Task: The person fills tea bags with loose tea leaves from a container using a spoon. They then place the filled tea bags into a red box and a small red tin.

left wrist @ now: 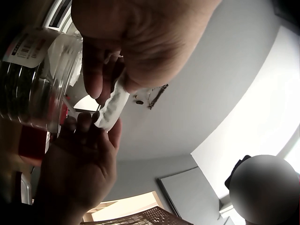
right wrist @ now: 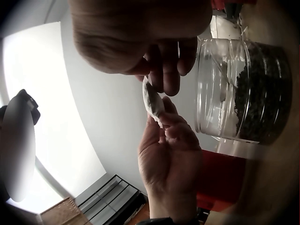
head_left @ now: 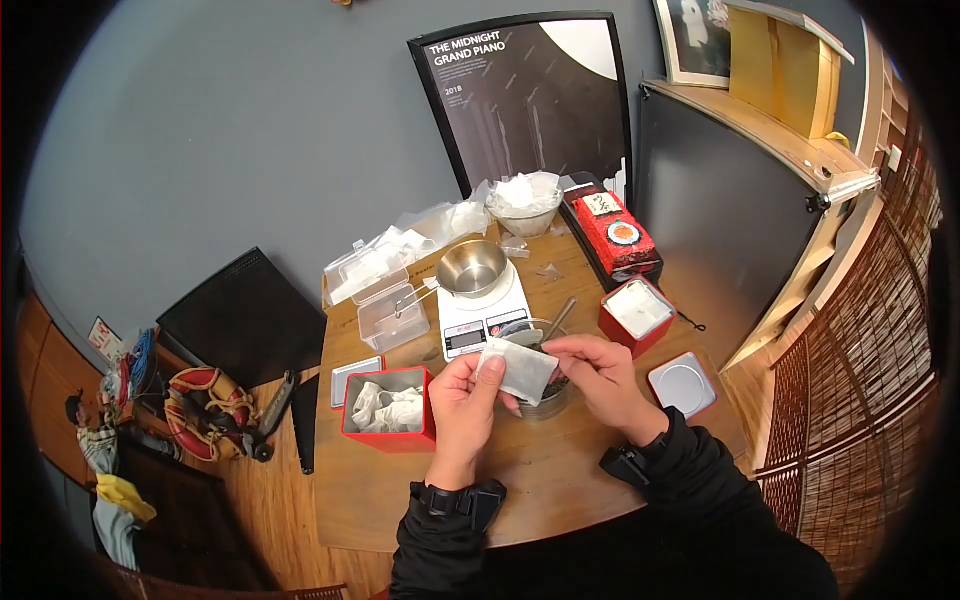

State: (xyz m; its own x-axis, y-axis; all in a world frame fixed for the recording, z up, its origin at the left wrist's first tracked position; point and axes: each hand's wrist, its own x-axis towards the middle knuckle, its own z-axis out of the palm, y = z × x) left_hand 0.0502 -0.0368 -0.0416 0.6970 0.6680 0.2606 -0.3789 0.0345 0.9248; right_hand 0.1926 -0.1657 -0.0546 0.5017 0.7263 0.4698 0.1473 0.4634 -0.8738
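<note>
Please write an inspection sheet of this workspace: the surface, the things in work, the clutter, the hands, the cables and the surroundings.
Surface: wooden table, bare at the near edge.
Things in work: white tea bag held above a clear jar of dark loose tea; scale carrying a steel bowl.
Clutter: red tin with filled bags, second red tin, two loose lids, clear plastic boxes, red packet, bowl of white bags.
Hands: left hand and right hand both pinch the tea bag.
Cables: nothing seen.
Surroundings: grey wall, poster, wooden cabinet, items on the floor at left.
</note>
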